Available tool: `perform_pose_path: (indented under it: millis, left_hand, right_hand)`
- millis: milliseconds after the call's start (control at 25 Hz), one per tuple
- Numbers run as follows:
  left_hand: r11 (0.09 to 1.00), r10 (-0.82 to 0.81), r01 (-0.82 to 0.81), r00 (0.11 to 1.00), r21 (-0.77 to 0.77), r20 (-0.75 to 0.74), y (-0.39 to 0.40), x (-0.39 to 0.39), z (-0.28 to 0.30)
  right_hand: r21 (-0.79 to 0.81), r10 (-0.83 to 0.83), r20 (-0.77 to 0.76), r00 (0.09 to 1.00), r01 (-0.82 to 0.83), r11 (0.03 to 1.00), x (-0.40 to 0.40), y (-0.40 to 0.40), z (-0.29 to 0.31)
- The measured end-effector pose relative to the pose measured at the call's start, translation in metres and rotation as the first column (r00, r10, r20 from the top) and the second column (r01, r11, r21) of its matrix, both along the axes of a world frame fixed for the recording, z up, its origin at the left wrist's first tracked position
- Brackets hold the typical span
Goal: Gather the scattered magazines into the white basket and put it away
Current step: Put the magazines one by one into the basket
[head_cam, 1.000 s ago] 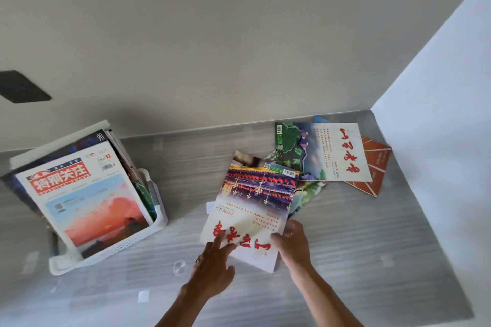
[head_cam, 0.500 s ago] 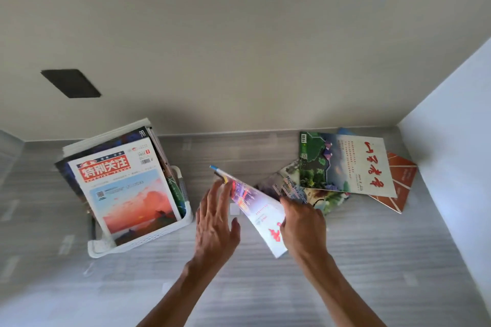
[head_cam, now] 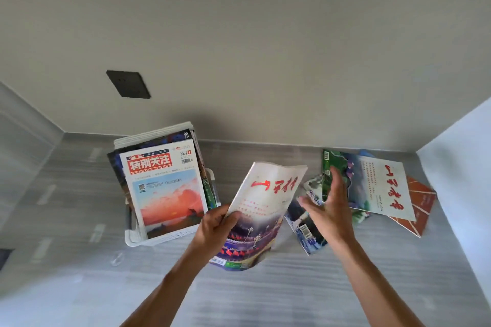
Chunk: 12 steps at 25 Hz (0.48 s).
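My left hand grips the left edge of a magazine with red script and a night scene, held up above the floor just right of the white basket. The basket holds several upright magazines; the front one has a red title and a sunset cover. My right hand hovers with fingers spread, holding nothing, over the loose magazines. On the floor lie a blue-covered magazine, a green and white magazine with red script and an orange-red one.
The grey striped floor meets a beige wall behind the basket. A white wall closes the corner at right, close to the loose magazines. A dark square plate is set in the beige wall.
The magazine went from flat on the floor to lifted and turned over. My right hand let go of it and my left hand now holds it, nearer the basket.
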<state>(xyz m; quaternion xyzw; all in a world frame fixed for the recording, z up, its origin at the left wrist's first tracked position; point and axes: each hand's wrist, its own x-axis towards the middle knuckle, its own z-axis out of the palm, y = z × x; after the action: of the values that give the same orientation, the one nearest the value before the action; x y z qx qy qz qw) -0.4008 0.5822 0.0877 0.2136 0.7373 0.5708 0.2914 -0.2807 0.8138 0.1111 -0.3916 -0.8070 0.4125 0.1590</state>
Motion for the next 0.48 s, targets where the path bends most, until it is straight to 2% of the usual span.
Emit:
perform_pose_path:
  millis: [40, 80, 120, 160, 200, 280, 320, 400, 480]
  left_hand:
    - [0.997, -0.002, -0.004, 0.996, 0.074, 0.092, -0.015, -0.004, -0.003]
    - [0.988, -0.043, 0.014, 0.982, 0.154, 0.184, -0.029, -0.008, -0.004]
    - [0.976, -0.096, 0.042, 0.965, 0.215, 0.244, -0.041, -0.011, -0.007]
    - [0.966, -0.135, 0.067, 0.954, 0.248, 0.269, -0.052, -0.014, -0.01]
    - [0.964, -0.144, 0.075, 0.953, 0.254, 0.265, -0.062, -0.016, -0.012]
    - [0.978, -0.019, -0.029, 0.973, 0.204, 0.23, -0.079, -0.023, -0.018]
    - [0.984, 0.086, -0.109, 0.983, 0.143, 0.162, -0.087, -0.027, -0.02]
    - [0.977, 0.208, -0.21, 0.977, -0.038, -0.037, -0.103, -0.037, -0.021]
    - [0.957, 0.172, -0.207, 0.969, -0.203, -0.177, -0.115, -0.043, -0.024]
  right_hand:
    - [-0.402, 0.019, -0.012, 1.0, -0.022, 0.916, 0.001, -0.005, -0.01]
    - [-0.664, 0.096, -0.023, 0.995, -0.087, 0.743, 0.002, -0.015, -0.022]
    - [-0.766, 0.187, -0.026, 0.982, -0.14, 0.627, 0.004, -0.025, -0.034]
    - [-0.782, 0.255, -0.014, 0.967, -0.17, 0.6, 0.005, -0.036, -0.047]
    - [-0.759, 0.273, 0.003, 0.962, -0.176, 0.627, 0.005, -0.047, -0.056]
    - [-0.696, 0.164, 0.005, 0.986, -0.114, 0.709, 0.0, -0.06, -0.062]
    - [-0.674, 0.115, -0.013, 0.993, -0.093, 0.733, -0.004, -0.063, -0.063]
    - [-0.65, 0.127, -0.03, 0.991, -0.116, 0.751, -0.017, -0.075, -0.055]
    - [-0.622, 0.131, 0.012, 0.991, -0.095, 0.777, -0.025, -0.093, -0.052]
